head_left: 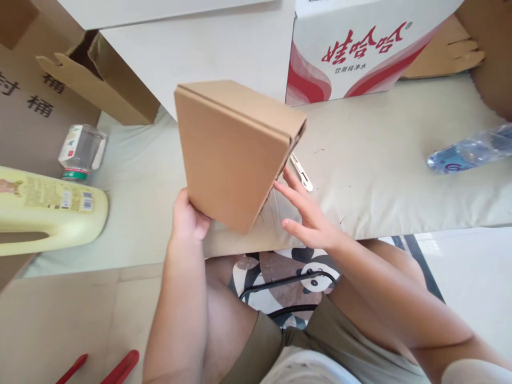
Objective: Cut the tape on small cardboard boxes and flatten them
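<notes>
A brown cardboard box [232,160] is held up at a tilt in front of me, above the cloth-covered surface. My left hand [191,217] grips its lower left corner, the thumb at the side and the other fingers partly hidden beneath. At the box's right edge is my right hand [302,210], its fingers spread and the fingertips at or very near the cardboard; whether they touch I cannot tell. Just beyond those fingers, partly behind the box, a white utility knife [302,173] lies on the cloth.
White cartons [224,53] and a red-and-white water carton [360,58] stand at the back. On the left are an open cardboard box [124,90], a clear bottle [83,149] and a yellow jug [60,208]. A water bottle [468,149] lies on the right of the pale cloth [384,176].
</notes>
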`<act>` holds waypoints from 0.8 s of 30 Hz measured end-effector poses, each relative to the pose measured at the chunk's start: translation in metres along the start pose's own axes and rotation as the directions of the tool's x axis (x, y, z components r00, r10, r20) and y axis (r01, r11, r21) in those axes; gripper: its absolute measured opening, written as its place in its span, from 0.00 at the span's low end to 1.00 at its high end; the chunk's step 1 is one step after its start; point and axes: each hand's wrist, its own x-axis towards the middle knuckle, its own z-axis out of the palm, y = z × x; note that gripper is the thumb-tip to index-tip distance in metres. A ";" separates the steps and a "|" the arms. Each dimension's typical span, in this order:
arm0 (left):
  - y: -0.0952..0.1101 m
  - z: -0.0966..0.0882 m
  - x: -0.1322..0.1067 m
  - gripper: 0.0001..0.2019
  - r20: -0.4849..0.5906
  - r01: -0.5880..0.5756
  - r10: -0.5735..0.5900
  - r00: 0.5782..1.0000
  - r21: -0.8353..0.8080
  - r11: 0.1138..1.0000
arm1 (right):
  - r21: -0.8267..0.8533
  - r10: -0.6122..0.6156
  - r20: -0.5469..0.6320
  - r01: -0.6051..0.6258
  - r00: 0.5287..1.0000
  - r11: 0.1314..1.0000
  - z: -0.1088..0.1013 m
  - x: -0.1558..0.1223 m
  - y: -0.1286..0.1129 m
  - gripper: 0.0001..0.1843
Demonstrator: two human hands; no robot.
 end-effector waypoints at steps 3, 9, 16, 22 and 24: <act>-0.002 0.008 -0.005 0.15 0.065 0.136 -0.138 0.988 0.040 0.990 | -0.048 -0.012 -0.016 0.011 1.000 0.999 -0.005 -0.001 -0.004 0.37; -0.007 0.016 -0.013 0.35 0.230 0.177 -0.218 0.948 0.186 0.966 | -0.046 0.005 -0.026 -0.006 1.000 0.999 -0.011 0.001 -0.007 0.32; -0.007 0.008 -0.022 0.34 0.486 0.062 -0.448 0.750 0.623 0.780 | 0.079 0.023 -0.314 0.002 0.949 0.997 -0.016 0.000 -0.004 0.23; -0.004 0.013 -0.026 0.24 0.533 -0.071 -0.382 0.755 0.645 0.761 | -0.103 -0.068 -0.255 0.042 0.965 0.994 -0.018 0.003 -0.013 0.19; -0.006 0.014 -0.022 0.17 0.421 -0.115 -0.187 0.888 0.596 0.795 | -0.133 -0.121 -0.201 0.095 0.972 0.987 -0.015 0.005 -0.016 0.19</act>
